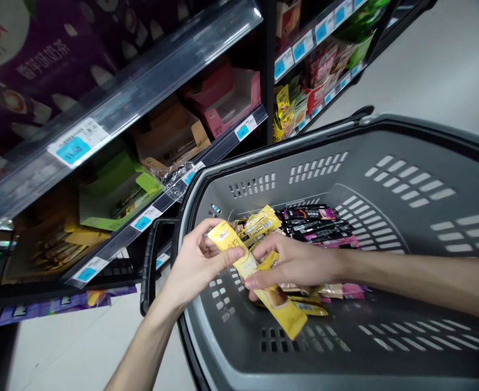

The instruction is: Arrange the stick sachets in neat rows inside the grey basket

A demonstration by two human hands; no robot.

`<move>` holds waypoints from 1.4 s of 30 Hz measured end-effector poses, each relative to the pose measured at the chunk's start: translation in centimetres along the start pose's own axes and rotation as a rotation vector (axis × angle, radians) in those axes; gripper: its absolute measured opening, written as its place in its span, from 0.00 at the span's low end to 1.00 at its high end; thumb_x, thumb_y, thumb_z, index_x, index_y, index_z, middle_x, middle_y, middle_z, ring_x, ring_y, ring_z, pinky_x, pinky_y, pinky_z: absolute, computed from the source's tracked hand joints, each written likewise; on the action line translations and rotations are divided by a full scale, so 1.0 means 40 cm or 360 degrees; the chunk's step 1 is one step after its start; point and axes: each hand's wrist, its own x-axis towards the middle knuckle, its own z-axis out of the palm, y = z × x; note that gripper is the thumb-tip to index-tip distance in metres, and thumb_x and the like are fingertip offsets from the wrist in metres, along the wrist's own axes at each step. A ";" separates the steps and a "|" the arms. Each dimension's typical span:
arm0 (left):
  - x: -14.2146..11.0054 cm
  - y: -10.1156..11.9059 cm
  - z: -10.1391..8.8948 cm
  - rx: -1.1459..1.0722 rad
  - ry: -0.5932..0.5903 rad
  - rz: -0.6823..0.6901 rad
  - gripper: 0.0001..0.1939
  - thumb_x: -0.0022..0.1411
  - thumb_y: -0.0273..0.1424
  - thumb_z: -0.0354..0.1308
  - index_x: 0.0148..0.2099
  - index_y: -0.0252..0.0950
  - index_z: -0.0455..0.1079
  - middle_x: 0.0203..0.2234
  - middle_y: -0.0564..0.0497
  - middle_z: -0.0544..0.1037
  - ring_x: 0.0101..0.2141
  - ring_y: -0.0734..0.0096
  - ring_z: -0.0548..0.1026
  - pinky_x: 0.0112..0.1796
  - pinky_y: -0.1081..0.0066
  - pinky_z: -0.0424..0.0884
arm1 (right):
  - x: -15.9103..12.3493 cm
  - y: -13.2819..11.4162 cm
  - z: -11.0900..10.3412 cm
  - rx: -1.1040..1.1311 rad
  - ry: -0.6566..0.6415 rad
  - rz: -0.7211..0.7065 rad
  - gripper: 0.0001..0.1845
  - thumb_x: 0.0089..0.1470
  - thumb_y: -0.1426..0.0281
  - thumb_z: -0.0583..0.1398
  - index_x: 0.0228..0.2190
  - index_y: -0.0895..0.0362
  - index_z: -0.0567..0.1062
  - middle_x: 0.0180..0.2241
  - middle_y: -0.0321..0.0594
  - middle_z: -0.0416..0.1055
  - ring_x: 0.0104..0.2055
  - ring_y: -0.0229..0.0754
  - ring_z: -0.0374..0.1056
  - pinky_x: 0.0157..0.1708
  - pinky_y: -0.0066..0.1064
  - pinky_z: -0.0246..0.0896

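A long yellow sachet [245, 265] with printed lettering lies slanted across both hands, above the near end of a grey shopping basket [386, 358]. My left hand [201, 260] pinches its upper end between thumb and fingers. Around its middle close the thumb and fingers of my right hand [288, 260], which reaches in over the basket. Beneath them, inside the basket, lie more yellow sachets [264, 222], several black sachets [313, 214] and some pink ones [341, 241]. Part of this pile is hidden by my right hand and forearm.
Shelves stand at the left, with a green carton [119, 190], a yellow carton [68, 244], a brown carton [170, 136] and a pink carton [233, 103] of sachets. The basket's black handle [147, 271] hangs close to the shelf edge. Pale floor [439, 70] shows beyond the basket.
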 end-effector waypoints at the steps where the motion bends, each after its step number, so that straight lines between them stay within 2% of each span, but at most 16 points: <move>1: 0.002 -0.003 0.000 -0.0023 0.0036 0.0030 0.24 0.50 0.30 0.72 0.47 0.36 0.67 0.33 0.52 0.78 0.31 0.74 0.76 0.32 0.77 0.73 | -0.001 0.000 0.001 -0.0031 0.0063 -0.0004 0.21 0.49 0.54 0.69 0.29 0.62 0.80 0.28 0.42 0.78 0.24 0.35 0.70 0.27 0.26 0.65; 4: 0.008 -0.010 -0.002 -0.0014 0.0106 0.0113 0.22 0.52 0.29 0.71 0.47 0.36 0.68 0.38 0.50 0.79 0.35 0.73 0.77 0.37 0.76 0.74 | -0.004 -0.005 -0.002 -0.0064 0.0118 -0.0076 0.21 0.49 0.54 0.69 0.30 0.61 0.81 0.31 0.44 0.80 0.29 0.38 0.73 0.32 0.27 0.67; 7: 0.008 -0.013 -0.006 0.0037 0.0093 0.0118 0.21 0.52 0.29 0.71 0.47 0.35 0.69 0.34 0.51 0.78 0.34 0.75 0.76 0.37 0.78 0.73 | -0.008 -0.009 0.002 0.0109 0.0057 -0.0033 0.21 0.50 0.52 0.68 0.29 0.59 0.81 0.30 0.43 0.80 0.32 0.41 0.75 0.34 0.30 0.69; 14: -0.001 -0.004 -0.008 -0.0141 -0.0053 0.0028 0.30 0.55 0.30 0.70 0.54 0.41 0.58 0.32 0.53 0.78 0.30 0.74 0.76 0.32 0.76 0.74 | -0.009 -0.009 0.009 0.0266 -0.0018 0.0008 0.19 0.49 0.54 0.69 0.28 0.59 0.81 0.26 0.40 0.78 0.28 0.41 0.74 0.30 0.29 0.68; 19: -0.005 -0.001 -0.012 -0.0141 -0.0170 -0.0032 0.24 0.56 0.30 0.69 0.49 0.40 0.59 0.31 0.54 0.78 0.28 0.77 0.74 0.28 0.80 0.70 | -0.006 -0.002 0.005 0.0202 -0.0026 -0.0047 0.19 0.48 0.55 0.70 0.31 0.60 0.82 0.30 0.42 0.80 0.29 0.40 0.73 0.34 0.30 0.68; 23: -0.003 -0.003 -0.005 -0.0070 -0.0195 -0.0030 0.24 0.56 0.31 0.69 0.48 0.39 0.59 0.32 0.53 0.77 0.29 0.75 0.75 0.30 0.78 0.71 | -0.003 0.001 0.011 0.0233 0.0101 -0.0050 0.19 0.48 0.55 0.70 0.31 0.60 0.82 0.32 0.43 0.80 0.30 0.40 0.73 0.37 0.33 0.69; 26: -0.001 -0.005 0.003 0.0016 -0.0139 0.0030 0.22 0.61 0.35 0.65 0.51 0.40 0.57 0.29 0.55 0.76 0.26 0.75 0.75 0.26 0.78 0.70 | 0.000 -0.004 0.014 0.0320 0.0293 -0.0115 0.18 0.47 0.55 0.71 0.28 0.59 0.81 0.29 0.41 0.78 0.29 0.40 0.71 0.32 0.30 0.66; 28: -0.003 -0.006 0.007 0.0060 -0.0236 -0.0009 0.24 0.64 0.38 0.61 0.56 0.40 0.55 0.28 0.55 0.76 0.27 0.72 0.76 0.27 0.75 0.73 | 0.004 -0.006 0.012 0.0390 0.0522 -0.0154 0.18 0.46 0.55 0.71 0.29 0.58 0.80 0.28 0.40 0.77 0.27 0.38 0.69 0.27 0.28 0.63; 30: -0.006 -0.006 0.008 0.0105 -0.0399 -0.0107 0.31 0.64 0.38 0.61 0.62 0.41 0.50 0.29 0.53 0.77 0.29 0.69 0.78 0.29 0.70 0.76 | 0.008 -0.004 0.006 0.0423 0.0750 -0.0142 0.19 0.46 0.55 0.71 0.30 0.58 0.80 0.26 0.39 0.75 0.25 0.37 0.65 0.21 0.27 0.57; 32: -0.009 -0.006 0.007 0.0156 -0.0500 -0.0183 0.38 0.62 0.36 0.64 0.66 0.42 0.46 0.30 0.53 0.78 0.28 0.70 0.77 0.31 0.69 0.77 | 0.012 -0.002 -0.001 0.0428 0.0912 -0.0133 0.19 0.49 0.55 0.70 0.30 0.59 0.79 0.24 0.38 0.73 0.23 0.35 0.61 0.18 0.26 0.52; 34: -0.010 -0.007 0.005 0.0181 -0.0509 -0.0198 0.41 0.61 0.35 0.65 0.68 0.42 0.44 0.29 0.54 0.79 0.27 0.73 0.77 0.31 0.70 0.77 | 0.014 0.001 -0.005 0.0449 0.0950 -0.0147 0.18 0.52 0.56 0.68 0.30 0.60 0.79 0.25 0.39 0.73 0.23 0.34 0.61 0.18 0.25 0.51; 37: -0.009 -0.008 0.005 0.0156 -0.0432 -0.0158 0.42 0.62 0.34 0.64 0.69 0.40 0.42 0.28 0.54 0.78 0.26 0.74 0.76 0.30 0.72 0.76 | 0.013 0.000 -0.003 0.0525 0.0826 -0.0151 0.16 0.53 0.58 0.68 0.34 0.59 0.80 0.30 0.43 0.75 0.26 0.36 0.64 0.19 0.26 0.54; 42: -0.009 -0.007 0.010 0.0135 -0.0374 -0.0167 0.45 0.59 0.32 0.66 0.69 0.40 0.42 0.27 0.55 0.77 0.28 0.73 0.75 0.30 0.73 0.75 | 0.008 -0.006 0.010 0.0515 0.0829 -0.0144 0.15 0.52 0.59 0.68 0.32 0.59 0.79 0.23 0.35 0.70 0.18 0.29 0.50 0.15 0.24 0.43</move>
